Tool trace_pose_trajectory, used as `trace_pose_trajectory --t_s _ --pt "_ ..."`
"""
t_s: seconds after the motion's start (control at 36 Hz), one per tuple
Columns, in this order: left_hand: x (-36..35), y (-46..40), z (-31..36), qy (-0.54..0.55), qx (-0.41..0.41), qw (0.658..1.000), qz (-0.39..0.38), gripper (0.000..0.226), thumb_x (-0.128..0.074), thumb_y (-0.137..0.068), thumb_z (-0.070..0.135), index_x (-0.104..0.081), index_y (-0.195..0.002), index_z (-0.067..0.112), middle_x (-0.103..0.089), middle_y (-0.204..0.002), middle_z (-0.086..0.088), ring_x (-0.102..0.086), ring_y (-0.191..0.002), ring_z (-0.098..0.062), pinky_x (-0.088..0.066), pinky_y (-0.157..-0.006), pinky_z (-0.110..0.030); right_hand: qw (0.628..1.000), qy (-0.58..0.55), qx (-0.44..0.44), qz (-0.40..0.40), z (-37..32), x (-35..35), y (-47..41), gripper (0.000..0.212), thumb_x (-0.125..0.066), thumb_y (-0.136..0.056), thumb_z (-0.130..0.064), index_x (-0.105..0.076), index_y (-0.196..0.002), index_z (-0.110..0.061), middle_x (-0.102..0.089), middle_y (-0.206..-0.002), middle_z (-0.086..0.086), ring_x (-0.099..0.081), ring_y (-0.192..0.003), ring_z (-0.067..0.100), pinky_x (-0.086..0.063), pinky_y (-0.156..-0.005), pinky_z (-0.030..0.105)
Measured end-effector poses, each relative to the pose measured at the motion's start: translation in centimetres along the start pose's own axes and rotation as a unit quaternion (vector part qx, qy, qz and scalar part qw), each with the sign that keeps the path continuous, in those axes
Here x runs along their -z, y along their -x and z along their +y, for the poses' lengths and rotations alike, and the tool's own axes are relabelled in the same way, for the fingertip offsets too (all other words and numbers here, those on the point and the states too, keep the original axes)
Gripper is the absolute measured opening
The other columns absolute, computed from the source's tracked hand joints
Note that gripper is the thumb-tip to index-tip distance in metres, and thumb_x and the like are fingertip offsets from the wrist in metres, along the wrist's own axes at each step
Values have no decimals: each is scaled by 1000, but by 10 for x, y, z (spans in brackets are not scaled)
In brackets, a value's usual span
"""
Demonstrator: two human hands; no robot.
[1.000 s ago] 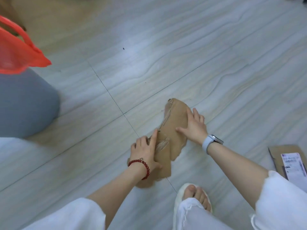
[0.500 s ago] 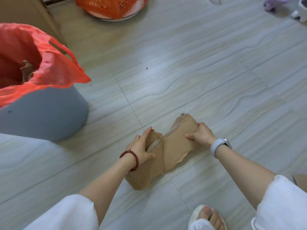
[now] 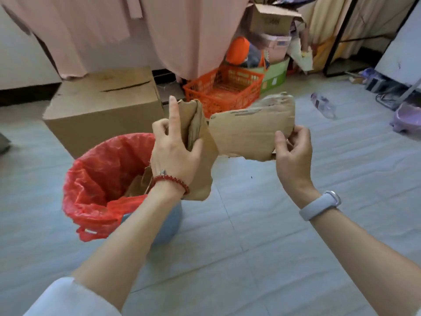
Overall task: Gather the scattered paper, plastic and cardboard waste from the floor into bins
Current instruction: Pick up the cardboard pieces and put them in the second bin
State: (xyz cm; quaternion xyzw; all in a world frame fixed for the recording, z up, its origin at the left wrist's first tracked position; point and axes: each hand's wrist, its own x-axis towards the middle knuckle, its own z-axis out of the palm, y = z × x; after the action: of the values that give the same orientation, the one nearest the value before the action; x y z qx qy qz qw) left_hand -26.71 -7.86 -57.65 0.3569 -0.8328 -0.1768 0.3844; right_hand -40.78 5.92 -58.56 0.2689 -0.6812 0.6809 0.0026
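The left hand [image 3: 175, 151] grips the crumpled end of a torn cardboard piece [image 3: 250, 131], index finger pointing up, while the right hand [image 3: 292, 151] pinches its other end, so the piece hangs in the air between them. Just below the left hand stands the bin [image 3: 102, 179] with a red liner, cardboard scraps inside.

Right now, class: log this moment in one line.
left hand: grips cardboard | right hand: pinches its other end | bin: below left
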Motion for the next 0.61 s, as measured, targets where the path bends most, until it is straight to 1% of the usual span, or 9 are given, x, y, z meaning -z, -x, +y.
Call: trace_pose_trajectory --t_s 0.08,0.17,0.25,0.31,0.33,0.39,0.44,0.53,0.61 --pt "39 -15 -33 -8 89 995 39 90 -65 -80 30 -5 -147 27 -37 -122 -10 -40 -81 -14 -35 -70 -25 998 -42 25 -45 -29 -43 5 13 -50 -91 -17 -43 -91 -28 -59 -89 -3 -59 -82 16 -55 -69 47" --pt "67 -21 -70 -12 165 985 44 89 -64 -82 30 -5 -148 25 -35 -127 -13 -43 -89 -18 -34 -77 -23 993 -60 44 -90 -41 -89 14 10 -52 -91 -12 -45 -96 -18 -58 -85 -3 -58 -77 11 -54 -66 37" --pt "79 -26 -109 -2 253 968 7 87 -62 -83 33 -5 -148 24 -30 -134 -16 -43 -116 -30 -35 -97 -30 986 -30 3 -162 -38 -132 24 12 -54 -91 -14 -49 -101 -14 -60 -87 -1 -60 -79 11 -53 -68 26" --pt "82 -23 -126 -23 310 950 -28 84 -58 -85 39 -5 -147 23 -24 -142 -18 -31 -129 -36 -27 -107 -39 969 31 -44 -243 -31 -154 30 25 -55 -90 -18 -50 -114 -13 -64 -101 5 -62 -93 21 -54 -80 38" --pt "85 -19 -131 -51 327 943 -40 81 -56 -85 41 -6 -147 22 -21 -146 -17 -25 -133 -37 -23 -109 -42 953 85 -47 -288 -29 -164 34 31 -54 -89 -18 -50 -119 -11 -63 -107 8 -61 -99 25 -51 -86 39" --pt "87 -6 -135 -109 326 938 -50 74 -52 -87 42 -12 -146 24 -16 -151 -14 -16 -138 -33 -19 -111 -49 923 176 -14 -343 -23 -175 42 32 -51 -90 -14 -51 -121 -7 -61 -115 10 -56 -109 28 -42 -89 31" --pt "87 11 -133 -139 298 943 -45 65 -51 -88 41 -22 -144 26 -17 -151 -9 -13 -139 -29 -17 -111 -52 907 202 30 -369 -16 -181 52 39 -48 -90 -12 -47 -128 -6 -56 -124 10 -50 -118 26 -36 -96 29" --pt "90 39 -129 -151 254 954 -37 55 -52 -87 36 -35 -138 27 -25 -148 -6 -16 -139 -25 -18 -110 -53 879 240 106 -398 -2 -188 69 44 -47 -88 -13 -43 -132 -6 -47 -135 11 -40 -127 28 -30 -107 34" --pt "105 76 -133 -157 234 959 -33 50 -56 -85 28 -44 -133 23 -32 -144 -9 -25 -135 -26 -23 -110 -49 861 279 119 -407 4 -193 81 46 -46 -89 -13 -41 -133 -2 -40 -141 14 -32 -133 29 -25 -110 35"
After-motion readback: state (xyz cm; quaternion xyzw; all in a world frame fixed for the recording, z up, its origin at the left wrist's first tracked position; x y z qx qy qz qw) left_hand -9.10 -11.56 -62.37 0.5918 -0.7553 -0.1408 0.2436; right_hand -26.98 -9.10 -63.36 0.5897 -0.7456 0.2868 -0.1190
